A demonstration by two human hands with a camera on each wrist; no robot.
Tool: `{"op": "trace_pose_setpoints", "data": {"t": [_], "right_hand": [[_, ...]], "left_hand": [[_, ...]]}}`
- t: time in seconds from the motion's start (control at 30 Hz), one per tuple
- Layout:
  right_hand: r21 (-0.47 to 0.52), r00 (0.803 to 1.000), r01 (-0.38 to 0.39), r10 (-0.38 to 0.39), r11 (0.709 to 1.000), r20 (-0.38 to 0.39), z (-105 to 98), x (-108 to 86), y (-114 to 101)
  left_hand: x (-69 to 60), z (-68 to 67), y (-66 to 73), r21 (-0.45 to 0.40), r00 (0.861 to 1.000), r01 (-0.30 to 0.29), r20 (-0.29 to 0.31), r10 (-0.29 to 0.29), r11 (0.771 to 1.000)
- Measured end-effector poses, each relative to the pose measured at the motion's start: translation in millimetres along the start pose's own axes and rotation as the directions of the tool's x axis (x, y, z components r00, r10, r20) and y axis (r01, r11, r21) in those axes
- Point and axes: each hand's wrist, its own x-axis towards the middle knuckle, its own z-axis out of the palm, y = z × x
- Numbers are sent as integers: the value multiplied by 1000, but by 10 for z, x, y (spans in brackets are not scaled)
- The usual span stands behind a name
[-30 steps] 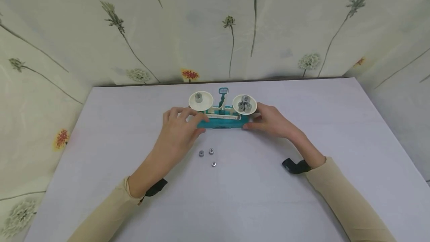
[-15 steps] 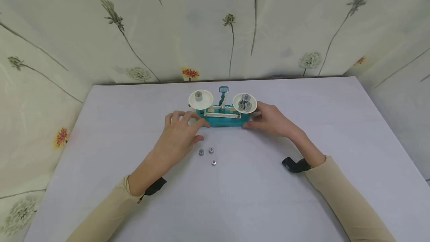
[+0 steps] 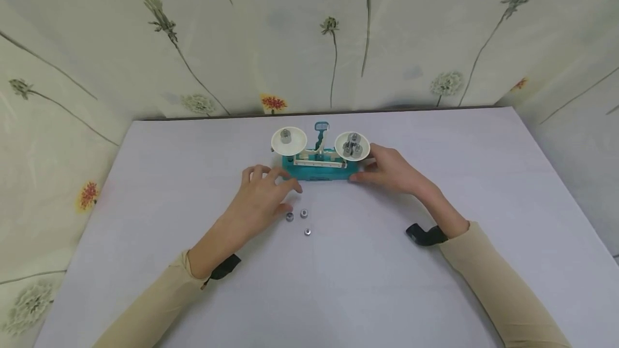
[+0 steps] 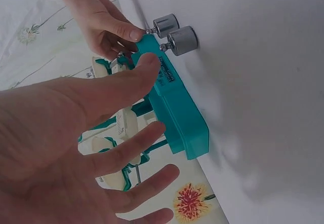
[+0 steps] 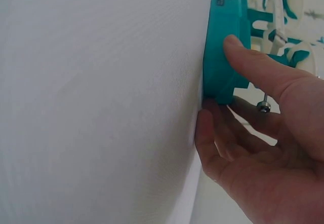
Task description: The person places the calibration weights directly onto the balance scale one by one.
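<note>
A teal balance scale (image 3: 319, 173) with two white pans stands toward the back of the table. One metal weight (image 3: 285, 136) sits in its left pan; several more weights (image 3: 352, 146) are grouped in the right pan. My right hand (image 3: 394, 173) grips the right end of the base, the thumb (image 5: 248, 62) on its front and the fingers curled round the end. My left hand (image 3: 256, 197) hovers in front of the base's left side with spread fingers and holds nothing. Its thumb is near three loose weights (image 3: 304, 213) on the table.
A white cloth covers the table (image 3: 367, 283), and its back edge lies just behind the scale. Beyond it hangs a flower-printed backdrop (image 3: 280, 58). Black wrist cameras (image 3: 425, 235) are strapped under both sleeves.
My left hand has drawn back from the scale's left end toward the loose weights, its fingers coming away from the base. The right hand keeps its grip, and the scale stays in place.
</note>
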Motion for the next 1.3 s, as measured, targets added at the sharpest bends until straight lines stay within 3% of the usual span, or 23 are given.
{"op": "trace_pose_setpoints", "data": {"t": [0.33, 0.73, 0.93, 1.3], "right_hand": [[10, 1000, -2, 2, 1000, 6, -1, -4, -6], [-3, 1000, 5, -5, 1000, -5, 1, -6, -5], [-1, 1000, 5, -5, 1000, -1, -6, -6, -9], [-2, 1000, 4, -4, 1000, -1, -1, 1, -1]], "left_hand": [[-28, 27, 18, -4, 999, 1, 38, -1, 1000], [-15, 106, 68, -17, 991, 20, 132, -18, 1000], [-23, 117, 89, -45, 990, 18, 142, -11, 999], [-8, 136, 113, -13, 985, -8, 174, 11, 1000]]}}
